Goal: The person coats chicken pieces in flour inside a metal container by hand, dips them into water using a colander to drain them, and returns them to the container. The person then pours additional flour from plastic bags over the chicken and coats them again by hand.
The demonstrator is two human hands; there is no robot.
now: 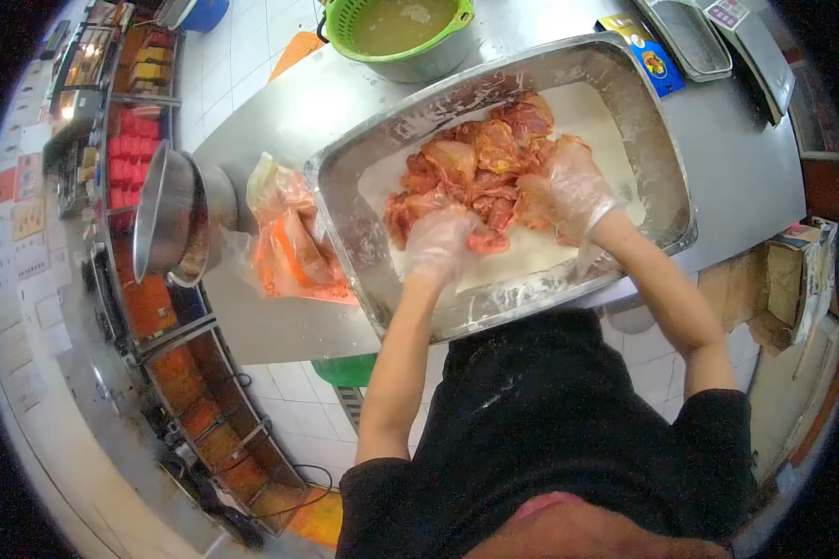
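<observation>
The raw, reddish meat pieces (480, 158) lay heaped on a white layer (595, 112) inside the metal tray (657, 140) on the worktop (270, 335). At the heap's seven o'clock, the gloved left hand (441, 244) bent over the meat; at four o'clock, the gloved right hand (576, 186) touched it. Whether either pinched a piece, I could not tell. A green colander (342, 26) stood at the tray's eleven o'clock, a plastic bag (294, 247) at eight.

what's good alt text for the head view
A gloved left hand and gloved right hand touch raw meat pieces in a metal tray containing white powder. The tray rests on a metal table, with a plastic bag to its left and a green basket beyond.
</observation>
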